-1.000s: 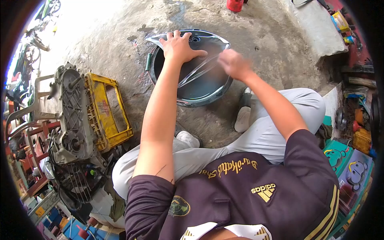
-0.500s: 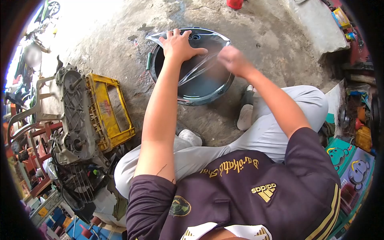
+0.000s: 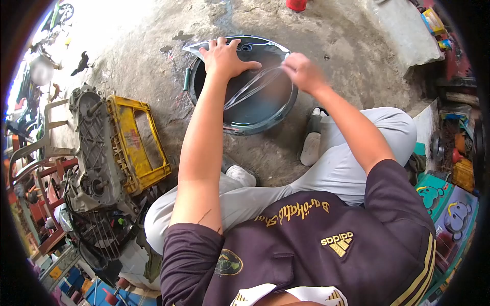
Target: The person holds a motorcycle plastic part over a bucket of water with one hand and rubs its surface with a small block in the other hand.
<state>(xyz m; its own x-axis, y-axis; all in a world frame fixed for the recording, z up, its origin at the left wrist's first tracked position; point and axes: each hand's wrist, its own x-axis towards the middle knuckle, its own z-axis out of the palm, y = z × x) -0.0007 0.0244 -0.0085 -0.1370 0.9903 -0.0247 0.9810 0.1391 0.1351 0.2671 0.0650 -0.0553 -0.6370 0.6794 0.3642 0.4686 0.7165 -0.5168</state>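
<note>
A round black basin [image 3: 258,125] stands on the floor before me. Across its far part lies a glossy panel with a pointed pale left end [image 3: 194,49] and a small dark ring [image 3: 247,48]; I cannot tell its exact kind. My left hand [image 3: 223,57] is spread over the panel, fingers at its far edge and thumb out to the right. My right hand [image 3: 304,72] is closed at the basin's right rim; what its fingers hold, if anything, is hidden. Thin, shiny clear strands or edges [image 3: 250,91] run diagonally between the hands, blurred.
A green stick-like piece [image 3: 187,79] is at the basin's left rim. To the left stand a yellow plastic crate [image 3: 133,148] and a metal engine casing [image 3: 92,145]. A red object [image 3: 296,5] is at the far edge; a concrete slab [image 3: 408,38] lies right. My feet are near the basin.
My right hand has shifted slightly and shows less blur. The shiny strands have changed shape, bowing wider apart. My left hand stays spread on the panel.
</note>
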